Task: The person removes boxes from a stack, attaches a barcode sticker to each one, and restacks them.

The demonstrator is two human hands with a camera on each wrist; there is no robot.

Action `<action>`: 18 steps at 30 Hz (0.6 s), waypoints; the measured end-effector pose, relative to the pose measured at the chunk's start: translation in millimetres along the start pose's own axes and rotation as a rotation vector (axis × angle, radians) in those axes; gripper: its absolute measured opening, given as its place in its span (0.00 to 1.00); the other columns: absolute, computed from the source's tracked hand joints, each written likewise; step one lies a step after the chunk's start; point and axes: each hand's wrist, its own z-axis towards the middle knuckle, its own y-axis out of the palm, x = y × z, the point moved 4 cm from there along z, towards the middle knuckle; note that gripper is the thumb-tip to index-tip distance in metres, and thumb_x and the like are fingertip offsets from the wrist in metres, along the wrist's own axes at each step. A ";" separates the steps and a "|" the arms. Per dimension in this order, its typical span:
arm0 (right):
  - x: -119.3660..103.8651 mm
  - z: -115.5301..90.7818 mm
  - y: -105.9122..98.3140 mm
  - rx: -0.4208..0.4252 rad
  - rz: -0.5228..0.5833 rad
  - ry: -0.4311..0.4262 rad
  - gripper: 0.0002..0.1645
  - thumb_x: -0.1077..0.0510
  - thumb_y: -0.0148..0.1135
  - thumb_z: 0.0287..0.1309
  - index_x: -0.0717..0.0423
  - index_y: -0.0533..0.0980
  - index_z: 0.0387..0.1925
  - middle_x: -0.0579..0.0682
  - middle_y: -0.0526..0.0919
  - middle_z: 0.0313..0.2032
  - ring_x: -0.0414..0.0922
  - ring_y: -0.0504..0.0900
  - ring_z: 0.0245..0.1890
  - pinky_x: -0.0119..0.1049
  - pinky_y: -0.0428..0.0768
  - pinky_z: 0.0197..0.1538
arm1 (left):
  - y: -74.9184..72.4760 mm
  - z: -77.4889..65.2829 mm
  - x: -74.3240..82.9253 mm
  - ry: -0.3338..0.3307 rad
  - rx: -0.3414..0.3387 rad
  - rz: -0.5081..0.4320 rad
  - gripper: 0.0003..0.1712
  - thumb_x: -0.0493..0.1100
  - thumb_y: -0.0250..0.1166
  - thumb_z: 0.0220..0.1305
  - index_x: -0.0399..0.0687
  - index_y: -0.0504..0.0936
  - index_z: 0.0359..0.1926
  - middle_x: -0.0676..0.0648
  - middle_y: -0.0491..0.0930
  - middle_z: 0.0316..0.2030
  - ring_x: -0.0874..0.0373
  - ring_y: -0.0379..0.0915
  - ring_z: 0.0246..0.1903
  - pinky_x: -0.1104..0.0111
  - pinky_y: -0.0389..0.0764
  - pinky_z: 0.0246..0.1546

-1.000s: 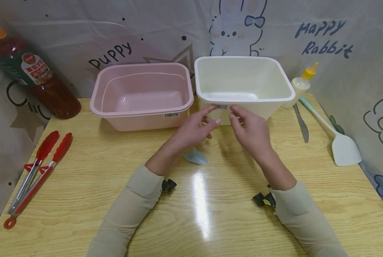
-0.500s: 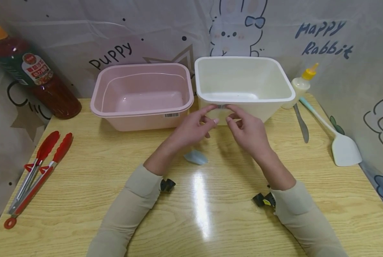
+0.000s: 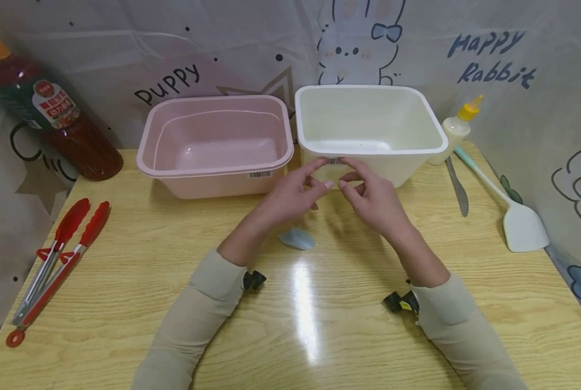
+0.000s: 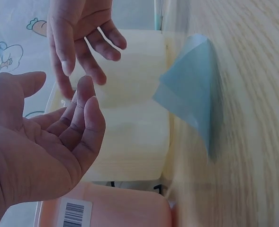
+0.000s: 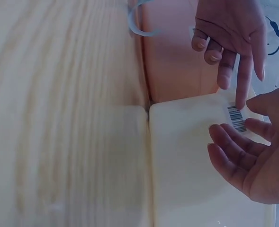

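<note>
A white plastic bin (image 3: 368, 130) stands at the back, with a small barcode sticker (image 5: 237, 118) below its front rim. My left hand (image 3: 292, 195) is in front of the bin, its index fingertip at the sticker's left end. From the other side my right hand (image 3: 378, 200) reaches to the sticker's right end, index finger extended, thumb apart from it. Neither hand grips anything; contact with the sticker is hard to confirm. Beneath the left hand a folded pale blue sheet (image 4: 191, 85) lies on the table.
Left of the white bin stands a pink bin (image 3: 217, 187) with its own barcode. Red-tipped tongs (image 3: 58, 265) and a big sauce bottle (image 3: 56, 114) are at the left. A squeeze bottle (image 3: 456, 130), a table knife (image 3: 457, 187) and a white spatula (image 3: 524, 227) are at the right.
My right hand has shifted slightly left along the sticker, towards the left hand. The left hand has barely moved. Bins and tools stay in place.
</note>
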 end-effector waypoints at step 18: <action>0.8 1.1 -0.9 -0.060 -0.004 0.009 0.31 0.50 0.57 0.74 0.39 0.64 0.74 0.57 0.84 0.55 0.53 0.89 0.43 0.42 0.84 0.37 | -0.6 -2.0 -0.5 0.013 -0.008 0.051 0.38 0.59 0.57 0.75 0.68 0.53 0.80 0.44 0.84 0.52 0.44 0.85 0.43 0.60 0.83 0.35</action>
